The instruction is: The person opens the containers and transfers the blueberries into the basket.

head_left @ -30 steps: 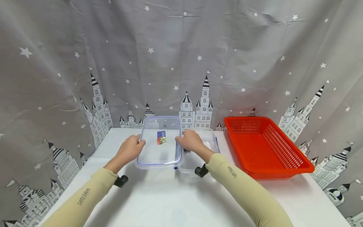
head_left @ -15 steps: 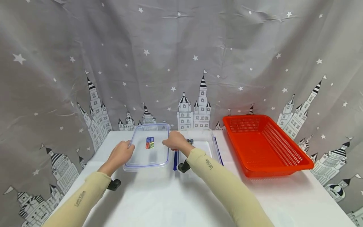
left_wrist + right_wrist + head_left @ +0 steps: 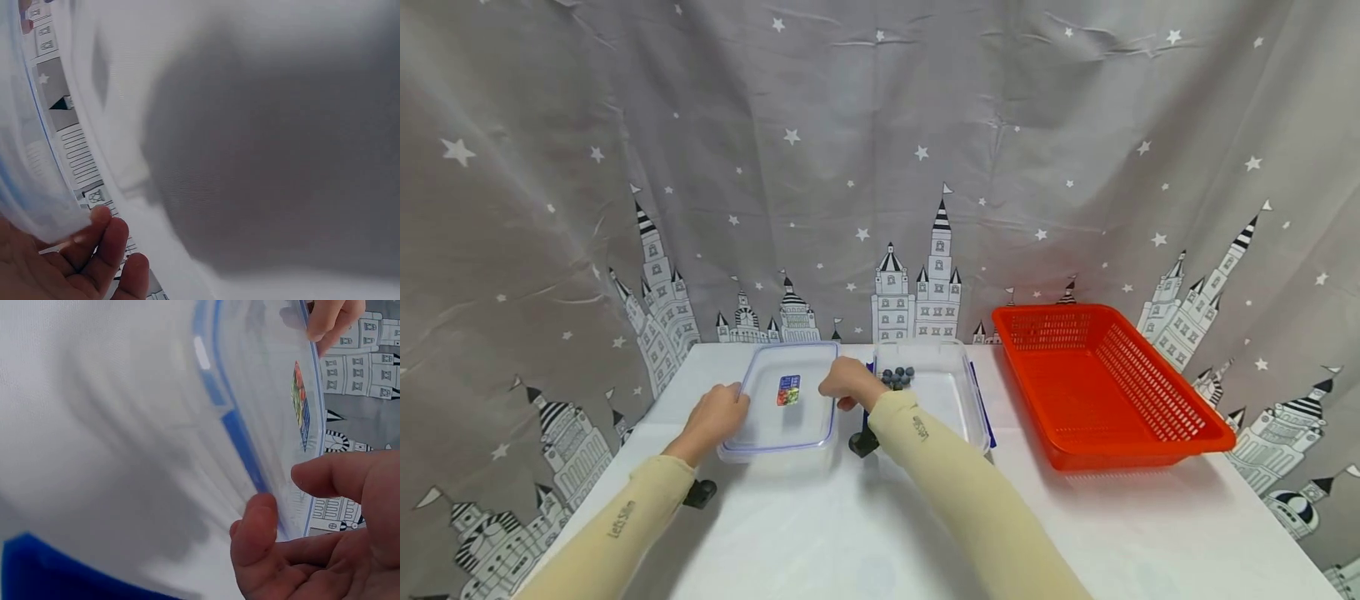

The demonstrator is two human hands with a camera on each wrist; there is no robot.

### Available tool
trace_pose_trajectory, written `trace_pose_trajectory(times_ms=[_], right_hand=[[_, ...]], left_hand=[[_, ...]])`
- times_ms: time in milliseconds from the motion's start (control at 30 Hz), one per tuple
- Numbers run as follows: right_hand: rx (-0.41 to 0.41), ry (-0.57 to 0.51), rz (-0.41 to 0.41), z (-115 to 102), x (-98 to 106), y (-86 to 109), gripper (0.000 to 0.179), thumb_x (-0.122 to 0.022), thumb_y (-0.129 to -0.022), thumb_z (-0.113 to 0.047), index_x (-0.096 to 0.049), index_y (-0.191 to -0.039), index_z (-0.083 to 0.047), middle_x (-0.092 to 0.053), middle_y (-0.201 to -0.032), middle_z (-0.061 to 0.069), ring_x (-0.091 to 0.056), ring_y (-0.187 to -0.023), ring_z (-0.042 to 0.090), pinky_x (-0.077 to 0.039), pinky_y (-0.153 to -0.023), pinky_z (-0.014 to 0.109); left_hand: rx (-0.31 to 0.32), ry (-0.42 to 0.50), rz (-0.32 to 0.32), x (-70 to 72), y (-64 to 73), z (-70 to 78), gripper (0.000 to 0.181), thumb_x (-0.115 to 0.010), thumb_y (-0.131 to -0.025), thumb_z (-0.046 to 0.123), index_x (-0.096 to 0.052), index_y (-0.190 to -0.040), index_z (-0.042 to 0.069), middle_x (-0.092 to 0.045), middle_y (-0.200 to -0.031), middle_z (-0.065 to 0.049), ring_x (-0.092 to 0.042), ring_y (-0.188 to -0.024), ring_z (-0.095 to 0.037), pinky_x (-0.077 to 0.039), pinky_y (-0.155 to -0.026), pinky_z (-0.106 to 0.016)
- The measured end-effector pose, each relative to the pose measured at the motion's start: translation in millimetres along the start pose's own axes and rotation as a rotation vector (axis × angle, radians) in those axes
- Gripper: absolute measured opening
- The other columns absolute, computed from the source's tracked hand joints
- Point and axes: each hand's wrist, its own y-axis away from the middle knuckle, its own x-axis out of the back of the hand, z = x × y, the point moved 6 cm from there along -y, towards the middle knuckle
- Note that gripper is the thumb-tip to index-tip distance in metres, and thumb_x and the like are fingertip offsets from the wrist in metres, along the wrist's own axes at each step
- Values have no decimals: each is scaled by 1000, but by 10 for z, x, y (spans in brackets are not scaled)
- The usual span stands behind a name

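Observation:
A clear plastic container lid [image 3: 767, 417] with a blue seal line and a coloured sticker [image 3: 788, 390] is held low over the left part of the table. My left hand [image 3: 715, 417] grips its left edge. On the right edge, my right hand [image 3: 852, 382] pinches the lid between thumb and fingers. The right wrist view shows that thumb on the lid's top face, with fingers curled under the rim [image 3: 253, 469]. Beside the right hand stands a clear container [image 3: 943, 392] with several blueberries [image 3: 898, 375] at its back left. My right forearm covers its front left part.
A red plastic basket [image 3: 1097, 392] with slotted walls stands on the right of the white table [image 3: 760, 533]. Blue strips [image 3: 981, 404] run along the clear container's sides. Behind the table hangs a grey curtain [image 3: 820, 167] with castles and stars.
Both hands have brought the lid left and down, from partly overlapping the clear container to beside it. The blueberries have come into view from behind my right hand.

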Motion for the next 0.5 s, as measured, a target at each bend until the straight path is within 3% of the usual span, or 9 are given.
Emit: trace_pose_trajectory(times_ms=[133,300,500], right_hand=[[-26,-23,-29,27,-59,-8,29,-67,-89,-13,-65,-113,5,-64,-89,10,-59,-48,17,-52,-50,25],[-56,-38,-99,23,-142,59,44,-69,-92,-22,-62,-128,3,-66,-115,16,-68,-60,22,-59,-63,30],[-82,-57,-157,26,-204,132,49,-69,-92,-29,-61,-131,-1,-65,-112,17,-66,-65,23,-60,-72,32]], left_hand=[[-9,-45,1,-74,-24,-12,52,-34,-102,15,-40,-142,-18,-55,-121,-37,-58,-103,-43,-48,-93,-58],[-24,-72,2,-129,-37,-27,42,-37,-101,12,-54,-126,-17,-62,-101,-27,-57,-84,-32,-50,-79,-51],[-24,-92,-6,-208,-52,-84,37,-38,-100,10,-57,-119,-14,-64,-99,-25,-60,-83,-31,-51,-78,-50]])
